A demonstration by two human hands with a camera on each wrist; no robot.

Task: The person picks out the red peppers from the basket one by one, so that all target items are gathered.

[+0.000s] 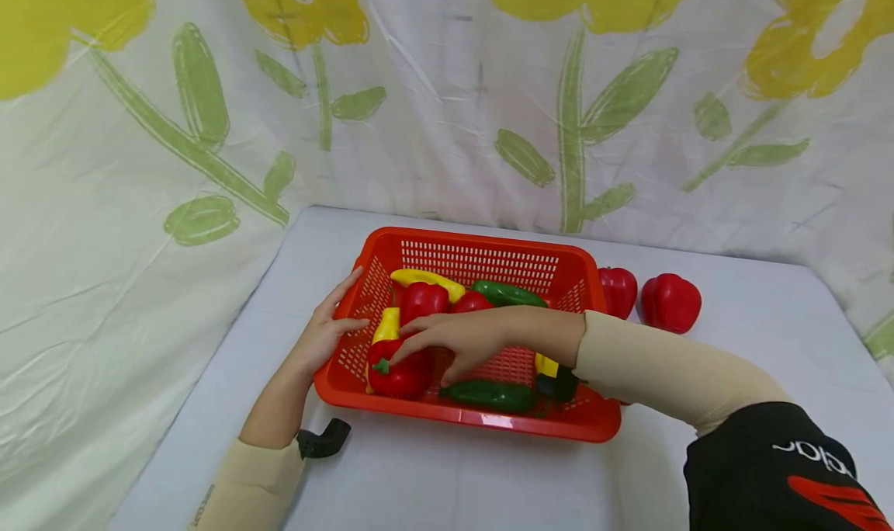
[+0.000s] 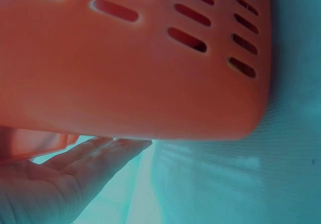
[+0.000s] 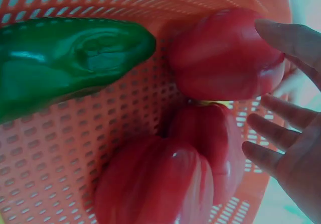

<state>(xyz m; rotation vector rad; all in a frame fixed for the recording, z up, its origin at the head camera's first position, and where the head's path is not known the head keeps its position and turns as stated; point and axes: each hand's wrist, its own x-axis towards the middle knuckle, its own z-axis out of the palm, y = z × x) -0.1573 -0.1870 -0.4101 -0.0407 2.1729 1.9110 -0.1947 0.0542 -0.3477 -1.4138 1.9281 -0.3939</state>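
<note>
A red plastic basket [image 1: 461, 414] with slotted walls stands on the table, holding several peppers. My left hand [image 1: 323, 337] grips its left rim, thumb over the inner side and fingers along the outside wall [image 2: 120, 83]. Inside the basket's front left corner sits a red bell pepper [image 1: 400, 372] with a green stem. Over it hovers my right hand [image 1: 469, 337], fingers spread; in the right wrist view the thumb overlaps a red bell pepper [image 3: 225, 56] and the other fingers stand apart from it. A long green pepper [image 1: 489, 393] lies by the front wall.
Further back in the basket are a yellow pepper [image 1: 427, 282], another red bell pepper [image 1: 423, 301] and a green pepper [image 1: 510, 293]. Two red bell peppers, one of them a bell pepper [image 1: 670, 303] farther right, rest outside on the white table [image 1: 433, 484]. A flowered curtain [image 1: 447, 127] hangs behind.
</note>
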